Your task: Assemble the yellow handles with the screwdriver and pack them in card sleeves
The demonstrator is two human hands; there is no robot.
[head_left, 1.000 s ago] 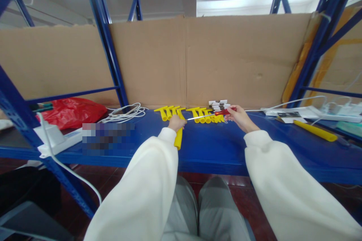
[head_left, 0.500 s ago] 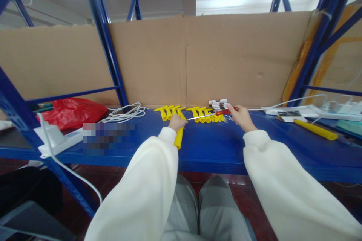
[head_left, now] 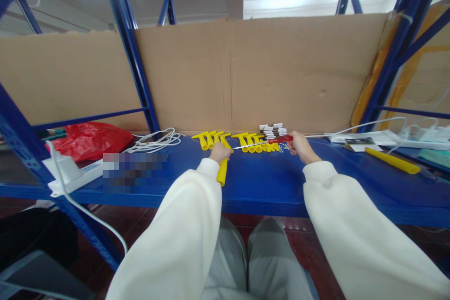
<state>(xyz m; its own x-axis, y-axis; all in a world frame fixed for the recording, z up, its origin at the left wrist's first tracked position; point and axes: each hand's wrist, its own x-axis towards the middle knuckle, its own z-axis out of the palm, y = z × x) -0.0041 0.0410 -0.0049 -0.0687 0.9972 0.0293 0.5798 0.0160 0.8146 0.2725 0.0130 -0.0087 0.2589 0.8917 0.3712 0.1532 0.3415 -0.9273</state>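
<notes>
My left hand (head_left: 220,152) is closed around a yellow T-shaped handle (head_left: 221,174), whose thick round grip points toward me. My right hand (head_left: 301,147) has its fingers closed on the end of the red handle of a screwdriver (head_left: 279,139). The screwdriver lies nearly level, and its metal shaft runs left to the yellow handle at my left hand. Where the tip meets it is too small to make out. Behind the shaft lies a row of yellow T-shaped pieces (head_left: 249,143). Another group of the same pieces (head_left: 203,142) rests left of my left hand.
Small black-and-white packets (head_left: 273,131) are stacked at the back by the cardboard wall (head_left: 298,70). Rightward lie a yellow tube (head_left: 393,161) and a white power strip (head_left: 383,138). On the left are coiled white cable (head_left: 158,140), a red bag (head_left: 93,139) and another power strip (head_left: 75,180).
My right hand has shifted slightly and changed its hold at the end of the screwdriver's handle, leaving more of the red handle showing. My left hand and the yellow handle stay in place.
</notes>
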